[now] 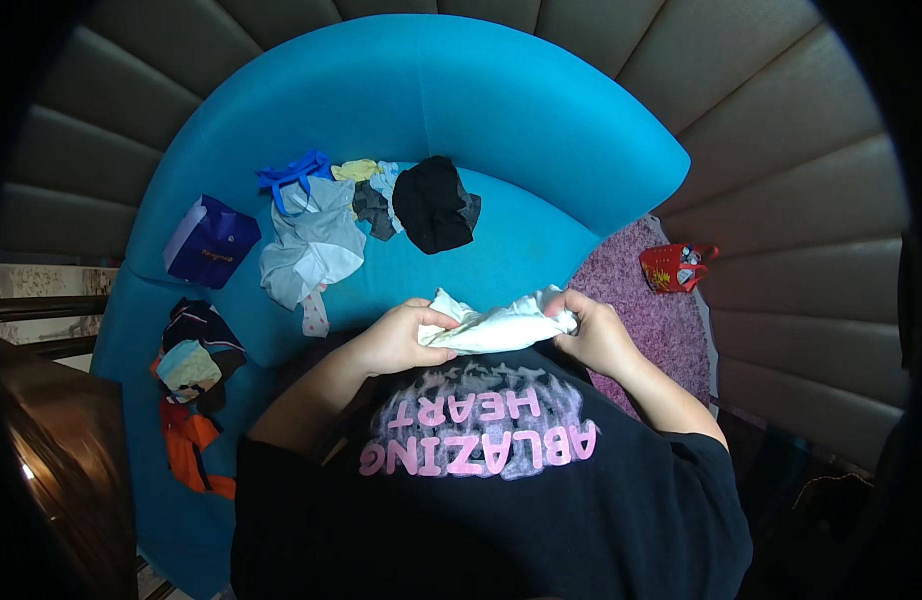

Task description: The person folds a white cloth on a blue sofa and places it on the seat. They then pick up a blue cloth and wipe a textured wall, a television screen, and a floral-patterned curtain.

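A white cloth, perhaps a garment (501,327), is stretched between my two hands in front of my black shirt. My left hand (406,337) grips its left end, the thumb on top. At the other end my right hand (587,325) pinches the fabric between thumb and fingers. The cloth looks folded or bunched; its exact kind cannot be made out. Beyond my hands, on the blue sofa (521,235), lie a grey-white garment (316,240), a black garment (433,205), a dark grey piece (374,207) and a yellow one (355,170).
A purple-blue bag (212,242) and a bright blue bag (293,170) sit on the sofa's left part. Dark clothes (203,330) and an orange garment (188,445) lie nearer on the left. On the pink rug (636,300) stands a red bag (671,268) by the padded wall (781,200).
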Tool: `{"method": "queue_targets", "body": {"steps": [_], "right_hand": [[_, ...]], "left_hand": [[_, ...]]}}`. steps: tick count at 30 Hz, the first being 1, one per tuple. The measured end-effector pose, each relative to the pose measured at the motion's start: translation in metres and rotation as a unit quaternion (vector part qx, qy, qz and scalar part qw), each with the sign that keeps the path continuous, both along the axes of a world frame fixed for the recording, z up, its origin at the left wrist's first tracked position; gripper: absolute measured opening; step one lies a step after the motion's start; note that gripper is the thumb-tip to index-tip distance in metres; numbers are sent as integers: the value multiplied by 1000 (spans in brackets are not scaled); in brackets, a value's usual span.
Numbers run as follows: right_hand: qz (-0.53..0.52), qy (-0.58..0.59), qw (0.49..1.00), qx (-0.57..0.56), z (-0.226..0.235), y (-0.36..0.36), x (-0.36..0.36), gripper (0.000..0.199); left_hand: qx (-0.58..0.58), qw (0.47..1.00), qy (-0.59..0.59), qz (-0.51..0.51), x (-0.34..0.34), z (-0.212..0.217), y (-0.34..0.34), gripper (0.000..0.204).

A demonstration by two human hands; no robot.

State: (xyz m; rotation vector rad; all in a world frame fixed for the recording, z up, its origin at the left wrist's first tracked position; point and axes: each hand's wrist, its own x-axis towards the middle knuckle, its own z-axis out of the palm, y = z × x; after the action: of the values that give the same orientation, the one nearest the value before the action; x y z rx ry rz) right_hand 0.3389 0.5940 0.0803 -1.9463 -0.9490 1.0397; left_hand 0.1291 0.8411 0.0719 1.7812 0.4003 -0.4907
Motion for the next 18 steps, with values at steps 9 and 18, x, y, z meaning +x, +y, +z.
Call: {"method": "queue_targets", "body": {"steps": [9, 18], "right_hand": [[-38, -241, 967, 68, 1, 12, -3, 39], [-6, -316, 935, 158, 11, 14, 14, 32]], "left_hand": [[149, 986, -61, -36, -4, 6, -11, 48], [276, 951, -132, 56, 0, 28, -2, 28]]}}
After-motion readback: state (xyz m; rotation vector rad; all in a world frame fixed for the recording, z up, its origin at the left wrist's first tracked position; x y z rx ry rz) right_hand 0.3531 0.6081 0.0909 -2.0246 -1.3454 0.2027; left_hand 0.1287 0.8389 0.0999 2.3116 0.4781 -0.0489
